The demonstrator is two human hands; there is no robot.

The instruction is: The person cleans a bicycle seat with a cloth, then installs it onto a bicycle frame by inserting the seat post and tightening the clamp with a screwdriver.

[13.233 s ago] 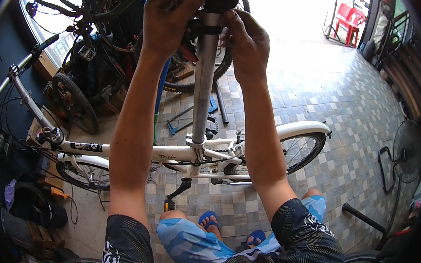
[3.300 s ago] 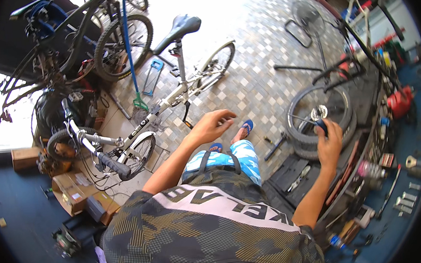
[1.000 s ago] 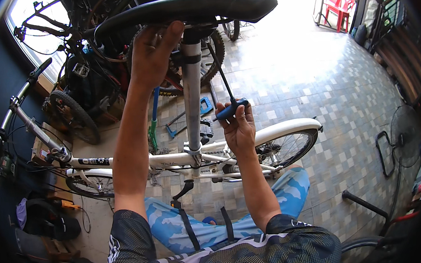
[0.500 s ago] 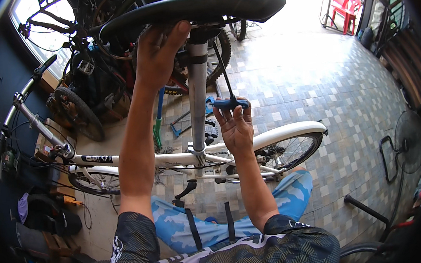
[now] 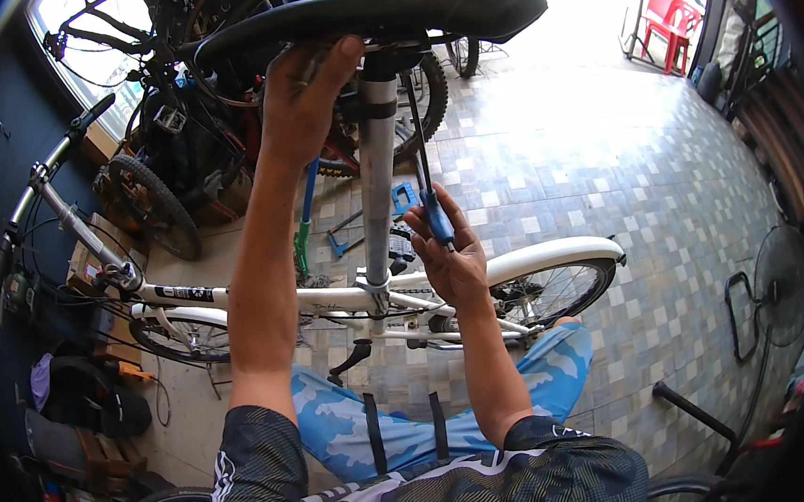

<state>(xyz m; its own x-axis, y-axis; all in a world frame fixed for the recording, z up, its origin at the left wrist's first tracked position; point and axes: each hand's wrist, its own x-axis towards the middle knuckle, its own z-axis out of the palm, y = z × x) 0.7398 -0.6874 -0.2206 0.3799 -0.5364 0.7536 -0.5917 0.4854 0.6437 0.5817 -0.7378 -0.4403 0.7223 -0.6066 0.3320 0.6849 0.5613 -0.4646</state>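
Note:
My left hand [image 5: 301, 103] is closed on the black bicycle saddle [image 5: 374, 15] from below, with its thumb near the clamp. Under the saddle a long silver seat post [image 5: 380, 182] runs down into the white bicycle frame [image 5: 335, 300]. My right hand [image 5: 457, 267], to the right of the post, holds a T-handle hex key by its blue handle [image 5: 436, 218]. The key's black shaft [image 5: 417, 122] reaches up toward the saddle clamp. Its tip is hidden beneath the saddle.
The bicycle's handlebar [image 5: 58, 198] stands at the left and its rear wheel [image 5: 556, 291] at the right. Behind are a hacksaw [image 5: 343, 241], a green and blue tool [image 5: 304, 235] and several bikes. A fan [image 5: 787, 282] and red chairs [image 5: 672, 27] stand farther right.
The blue handle has turned from crosswise to nearly lengthwise, pointing toward me, and my right hand has dropped slightly with it. My left hand keeps its hold on the saddle.

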